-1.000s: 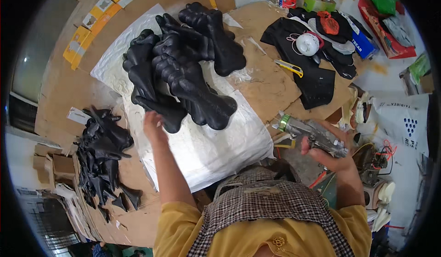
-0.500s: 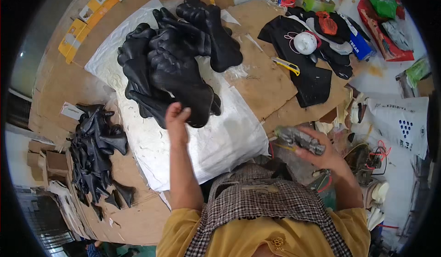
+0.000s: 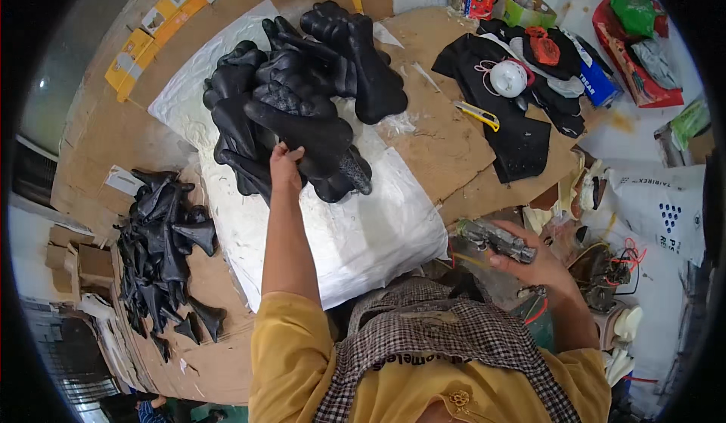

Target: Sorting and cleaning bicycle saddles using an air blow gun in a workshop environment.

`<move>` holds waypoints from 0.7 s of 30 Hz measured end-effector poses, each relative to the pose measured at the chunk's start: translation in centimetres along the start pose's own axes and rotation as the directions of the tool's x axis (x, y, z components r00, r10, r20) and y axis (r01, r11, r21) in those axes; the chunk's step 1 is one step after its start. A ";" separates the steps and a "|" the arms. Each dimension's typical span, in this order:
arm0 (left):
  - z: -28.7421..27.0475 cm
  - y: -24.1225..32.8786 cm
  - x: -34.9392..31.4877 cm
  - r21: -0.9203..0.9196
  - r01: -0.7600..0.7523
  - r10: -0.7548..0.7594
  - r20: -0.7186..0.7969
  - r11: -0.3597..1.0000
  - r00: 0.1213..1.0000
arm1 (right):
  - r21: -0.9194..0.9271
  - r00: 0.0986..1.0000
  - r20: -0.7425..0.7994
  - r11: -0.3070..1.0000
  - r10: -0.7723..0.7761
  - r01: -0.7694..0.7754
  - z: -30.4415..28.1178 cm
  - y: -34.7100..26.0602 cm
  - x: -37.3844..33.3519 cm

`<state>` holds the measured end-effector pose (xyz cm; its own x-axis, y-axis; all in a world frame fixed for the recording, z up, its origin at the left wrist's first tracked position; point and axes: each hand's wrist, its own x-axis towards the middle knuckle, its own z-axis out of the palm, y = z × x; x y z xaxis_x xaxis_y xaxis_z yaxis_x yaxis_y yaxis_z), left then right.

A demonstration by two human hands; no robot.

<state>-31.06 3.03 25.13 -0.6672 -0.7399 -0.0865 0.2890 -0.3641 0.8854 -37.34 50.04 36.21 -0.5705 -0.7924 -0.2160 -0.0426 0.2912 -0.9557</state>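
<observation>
A heap of lumpy black moulded pieces (image 3: 238, 113), rubbery in look, lies on a stuffed white sack (image 3: 355, 234) in front of me. My left hand (image 3: 286, 167) reaches into the near side of the heap. Its thumb and fingers are closed on the edge of one long black moulded piece (image 3: 302, 130), which rests tilted over the others. Off to the right, my right hand (image 3: 529, 260) is wrapped round a grey, bulky hand tool (image 3: 495, 240) that seems covered in clear wrapping. Its exact kind I cannot make out.
Smaller black flared pieces (image 3: 162, 249) are piled at the left on cardboard. A yellow utility knife (image 3: 478, 114) lies on the cardboard (image 3: 423, 52) at the right, beside black cloth (image 3: 522, 147) and a white ball-shaped thing (image 3: 508, 79). Wires and clutter (image 3: 605, 272) lie beyond my right hand.
My left hand has moved forward from the near edge of the heap and closed on a black piece, which has shifted and tilted. The right hand stays nearly where it was with the tool.
</observation>
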 end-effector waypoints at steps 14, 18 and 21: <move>-9.9 10.0 -11.7 0.327 -0.320 0.366 -0.089 0.889 0.926 | 0.247 0.955 -0.189 0.930 -0.229 0.272 0.7 -5.8 4.7; -15.4 13.9 -15.0 0.172 -0.570 0.582 -0.426 0.804 0.692 | 0.056 0.990 0.000 0.988 -0.143 0.143 -0.7 -2.3 4.5; -18.2 12.6 -15.2 -0.027 -0.496 0.285 -0.791 0.868 0.542 | -0.096 0.999 0.016 0.995 -0.035 0.036 -0.7 1.0 3.7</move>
<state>-4.78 -0.58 29.27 0.2638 -0.9519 -0.1556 0.6007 0.0359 0.7987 -40.08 47.85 34.60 -0.5559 -0.8103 -0.1854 -0.1420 0.3123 -0.9393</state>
